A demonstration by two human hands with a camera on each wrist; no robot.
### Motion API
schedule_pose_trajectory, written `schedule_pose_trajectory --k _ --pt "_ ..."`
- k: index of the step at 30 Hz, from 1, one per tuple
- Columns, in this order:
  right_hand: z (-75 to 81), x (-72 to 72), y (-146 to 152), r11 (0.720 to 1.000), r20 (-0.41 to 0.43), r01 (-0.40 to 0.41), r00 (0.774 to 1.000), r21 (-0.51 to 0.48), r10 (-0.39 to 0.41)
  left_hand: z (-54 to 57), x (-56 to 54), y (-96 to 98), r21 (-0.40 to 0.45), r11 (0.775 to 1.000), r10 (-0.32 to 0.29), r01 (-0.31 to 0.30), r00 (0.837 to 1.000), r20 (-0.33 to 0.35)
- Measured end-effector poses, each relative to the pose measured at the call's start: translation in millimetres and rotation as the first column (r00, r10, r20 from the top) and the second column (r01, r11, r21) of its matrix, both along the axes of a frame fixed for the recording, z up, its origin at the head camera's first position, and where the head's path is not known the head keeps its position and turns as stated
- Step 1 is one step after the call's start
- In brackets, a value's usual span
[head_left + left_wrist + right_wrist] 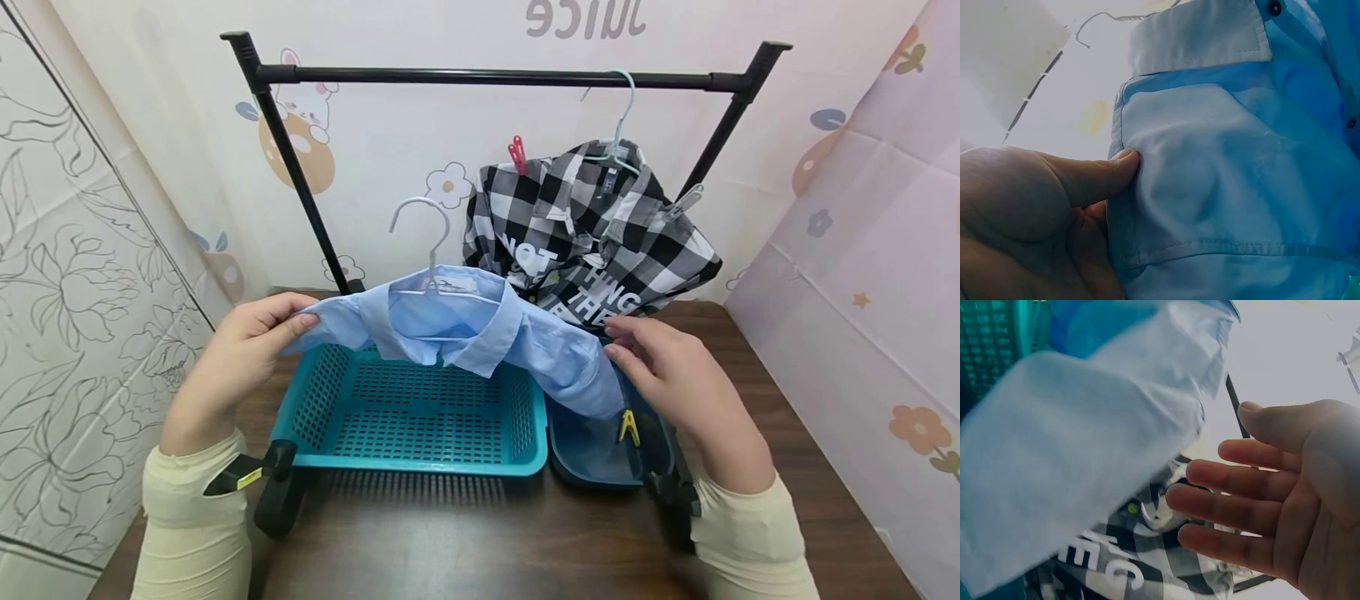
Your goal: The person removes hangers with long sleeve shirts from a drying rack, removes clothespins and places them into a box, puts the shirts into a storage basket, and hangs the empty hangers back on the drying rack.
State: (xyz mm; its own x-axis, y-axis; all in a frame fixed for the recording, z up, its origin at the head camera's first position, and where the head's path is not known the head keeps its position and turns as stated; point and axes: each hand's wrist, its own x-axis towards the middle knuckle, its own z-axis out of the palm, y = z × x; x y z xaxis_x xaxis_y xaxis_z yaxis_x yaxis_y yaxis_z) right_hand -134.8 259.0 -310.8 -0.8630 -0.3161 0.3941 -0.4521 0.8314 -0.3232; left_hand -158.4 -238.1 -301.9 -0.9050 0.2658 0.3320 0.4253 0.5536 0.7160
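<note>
A light blue collared shirt (555,350) is spread above the teal basket, with a pale hanger (432,242) inside its neck and the hook pointing up. At the shirt's left shoulder side in the head view, my left hand (251,354) pinches the cloth between thumb and fingers. The left wrist view shows that thumb lying on the blue cloth (1197,162) near a stitched edge. My right hand (678,383) is beside the other sleeve, its fingers spread and relaxed. In the right wrist view the right hand (1272,487) holds nothing, and the sleeve (1079,444) hangs apart from it.
A black rack (480,76) stands behind, bearing a black-and-white checked shirt (547,217) on a mint hanger (625,108), with a red clip (517,155) and a grey clip (684,202). Below are a teal basket (408,467) and a dark blue bin (592,467) with a yellow clip (629,427).
</note>
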Motion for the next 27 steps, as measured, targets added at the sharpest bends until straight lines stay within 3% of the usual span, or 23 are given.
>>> schedule_pose_trajectory --k 5,9,19,23,27 --pt "-5.4 -1.6 -8 0.995 -0.079 -0.093 0.992 0.022 0.094 0.5 2.1 2.0 0.017 1.0 -0.013 0.014 1.0 -0.015" --pt "-8.6 -0.7 -13 0.992 -0.103 -0.124 0.987 0.032 0.126 1.2 4.0 4.3 0.036 0.999 -0.036 0.037 0.999 -0.025" --pt "-14.2 1.5 -23 0.991 -0.142 -0.13 0.981 0.033 0.134 1.5 6.2 9.3 0.052 0.997 -0.053 0.054 0.998 -0.024" --pt "-15.2 1.2 -27 0.993 -0.162 -0.119 0.979 0.017 0.121 2.3 7.3 13.0 0.035 0.999 -0.027 0.027 1.0 -0.016" --pt "-14.2 0.7 -30 0.996 -0.129 -0.086 0.988 0.003 0.085 1.0 6.4 19.4 0.019 1.0 0.017 -0.017 1.0 -0.005"
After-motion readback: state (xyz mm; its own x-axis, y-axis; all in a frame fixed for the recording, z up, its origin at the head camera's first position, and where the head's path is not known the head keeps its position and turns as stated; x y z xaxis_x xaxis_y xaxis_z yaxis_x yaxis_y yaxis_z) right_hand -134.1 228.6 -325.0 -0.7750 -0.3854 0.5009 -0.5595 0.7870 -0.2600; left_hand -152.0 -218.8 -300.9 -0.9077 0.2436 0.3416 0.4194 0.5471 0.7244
